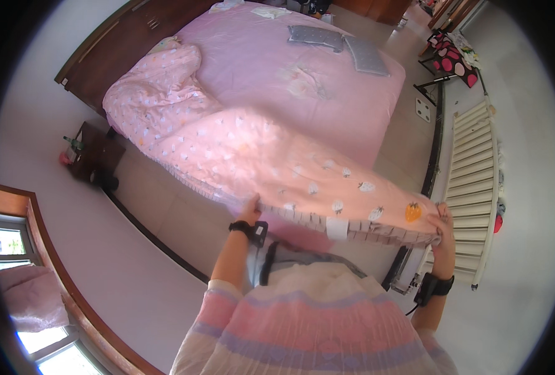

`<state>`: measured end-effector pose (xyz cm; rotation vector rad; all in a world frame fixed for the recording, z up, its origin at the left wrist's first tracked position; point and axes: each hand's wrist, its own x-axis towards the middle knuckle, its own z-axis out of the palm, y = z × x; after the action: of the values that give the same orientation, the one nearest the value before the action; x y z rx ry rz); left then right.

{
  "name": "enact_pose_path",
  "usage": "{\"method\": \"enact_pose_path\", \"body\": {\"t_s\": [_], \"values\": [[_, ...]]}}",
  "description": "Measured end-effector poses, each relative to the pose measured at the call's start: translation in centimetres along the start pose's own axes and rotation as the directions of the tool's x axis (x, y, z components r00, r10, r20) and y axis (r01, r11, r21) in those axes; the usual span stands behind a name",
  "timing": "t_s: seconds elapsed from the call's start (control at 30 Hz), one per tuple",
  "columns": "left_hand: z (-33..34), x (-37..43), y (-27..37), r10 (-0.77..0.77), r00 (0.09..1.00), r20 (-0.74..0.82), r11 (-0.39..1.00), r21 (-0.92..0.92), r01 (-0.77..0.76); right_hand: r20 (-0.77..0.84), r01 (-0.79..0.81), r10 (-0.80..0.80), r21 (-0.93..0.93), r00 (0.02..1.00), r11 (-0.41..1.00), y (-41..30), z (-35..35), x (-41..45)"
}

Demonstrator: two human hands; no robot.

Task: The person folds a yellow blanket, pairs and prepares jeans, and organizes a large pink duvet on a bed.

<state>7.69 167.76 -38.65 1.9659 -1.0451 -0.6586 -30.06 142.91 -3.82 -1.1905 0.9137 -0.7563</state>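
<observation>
A pink quilt [268, 154] with a strawberry print and a ruffled edge stretches from the bed's left side towards me. At its near edge, my left hand [250, 209] grips the hem. My right hand [442, 227] holds the quilt's right corner, raised beside the radiator. Between the hands the edge runs nearly straight, with a white tag [337, 228] on the ruffle. Beyond, the quilt lies bunched near the headboard on a bed with a pink fitted sheet [254, 65]. Each wrist wears a black strap with a small device.
Two grey pillows [315, 37] lie on the bed's far right part. A dark wooden headboard [132, 42] stands at the left, near a nightstand [94, 150] with a bottle. Along the right wall runs a white radiator [469, 187]. A white scale-like panel [422, 110] sits by the wall.
</observation>
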Motion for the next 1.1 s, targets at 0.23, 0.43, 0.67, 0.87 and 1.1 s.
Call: {"method": "enact_pose_path", "body": {"t_s": [0.23,0.43,0.67,0.87,1.1], "values": [[-10.4,4.5,12.3,0.052,0.959,-0.280,0.986,0.164,-0.006,-0.054,0.590,-0.651,-0.370,0.757,0.717,-7.9,4.6,0.9],[-8.9,-0.7,10.7,-0.257,0.964,-0.064,0.747,-0.646,0.156,-0.005,0.432,-0.459,-0.324,0.889,0.842,-3.6,-3.0,-1.8],[1.8,-5.2,-2.3,0.124,0.988,0.095,0.890,0.429,-0.154,-0.355,-0.025,-0.011,-0.095,0.935,0.995,10.5,-5.1,-2.4],[-0.4,-3.4,-2.1,-0.649,0.759,0.057,0.671,0.514,0.535,-0.027,-0.096,0.093,-0.458,0.995,0.884,13.9,2.5,-4.0],[-1.0,0.0,19.3,-0.172,0.967,0.189,0.971,-0.134,0.198,0.523,0.108,0.129,-0.398,0.842,0.911,8.4,11.6,-2.6]]}}
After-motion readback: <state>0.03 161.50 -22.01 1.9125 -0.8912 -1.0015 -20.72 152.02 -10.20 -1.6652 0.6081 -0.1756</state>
